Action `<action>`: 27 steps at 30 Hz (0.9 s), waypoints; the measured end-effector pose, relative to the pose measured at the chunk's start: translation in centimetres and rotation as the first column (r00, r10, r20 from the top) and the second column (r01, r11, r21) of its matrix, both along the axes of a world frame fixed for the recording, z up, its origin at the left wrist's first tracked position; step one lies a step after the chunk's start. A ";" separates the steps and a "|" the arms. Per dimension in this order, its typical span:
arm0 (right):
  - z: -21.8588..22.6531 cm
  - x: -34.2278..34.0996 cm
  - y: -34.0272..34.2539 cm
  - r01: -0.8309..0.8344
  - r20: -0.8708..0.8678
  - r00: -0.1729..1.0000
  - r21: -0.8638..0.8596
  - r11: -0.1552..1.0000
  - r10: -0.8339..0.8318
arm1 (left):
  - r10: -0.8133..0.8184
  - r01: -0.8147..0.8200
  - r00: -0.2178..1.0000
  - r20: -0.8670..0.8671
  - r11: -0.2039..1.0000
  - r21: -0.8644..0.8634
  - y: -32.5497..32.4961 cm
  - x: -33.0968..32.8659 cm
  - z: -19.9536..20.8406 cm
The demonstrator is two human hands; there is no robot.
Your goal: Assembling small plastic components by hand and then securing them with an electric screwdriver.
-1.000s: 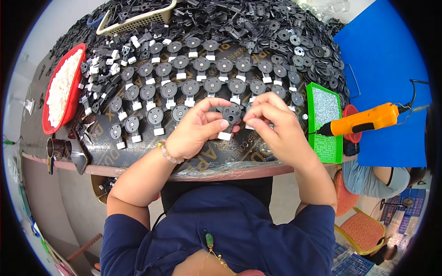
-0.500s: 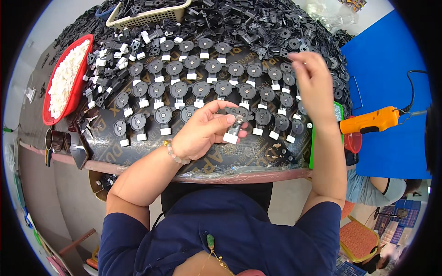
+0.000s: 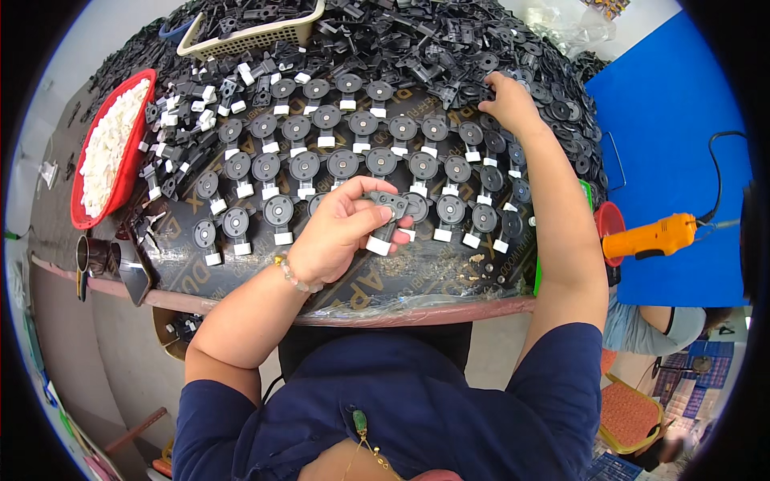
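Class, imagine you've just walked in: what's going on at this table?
A person's left hand pinches a black part with a white end. The right hand is stretched out to the edge of a heap of black pieces; whether it grips one is unclear. Disc-topped pieces lie in rows between, with a red basket of white pieces to the left and an orange power tool to the right.

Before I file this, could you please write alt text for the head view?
The person's left hand holds a black part with a white end above a table bearing rows of round-topped parts. The right hand is at a pile of black pieces.
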State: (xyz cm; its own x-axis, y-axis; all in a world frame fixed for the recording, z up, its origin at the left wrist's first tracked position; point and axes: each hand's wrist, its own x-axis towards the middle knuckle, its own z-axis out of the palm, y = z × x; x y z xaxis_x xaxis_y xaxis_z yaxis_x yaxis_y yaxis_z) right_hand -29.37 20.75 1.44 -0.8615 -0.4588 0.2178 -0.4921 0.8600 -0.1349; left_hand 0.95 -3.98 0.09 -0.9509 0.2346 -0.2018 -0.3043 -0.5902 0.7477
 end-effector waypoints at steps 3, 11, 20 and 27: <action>-0.3 -0.6 -0.5 -0.011 0.039 0.999 0.014 1.000 0.010 | 0.027 -0.027 1.000 -0.003 1.000 0.000 0.0 0.1 0.0; 0.7 -3.6 3.2 0.118 -0.032 0.991 -0.296 0.948 -0.134 | 0.061 -0.061 0.998 0.007 0.997 0.040 0.2 -0.1 0.1; 2.6 -1.7 5.4 0.345 0.145 0.908 0.276 0.897 -0.394 | 0.121 -0.119 0.993 -0.015 0.990 0.077 -0.2 -0.1 0.3; 2.0 0.9 5.6 0.344 0.075 0.932 0.119 0.931 -0.354 | 0.147 -0.145 0.989 -0.022 0.988 0.061 0.1 -0.1 0.3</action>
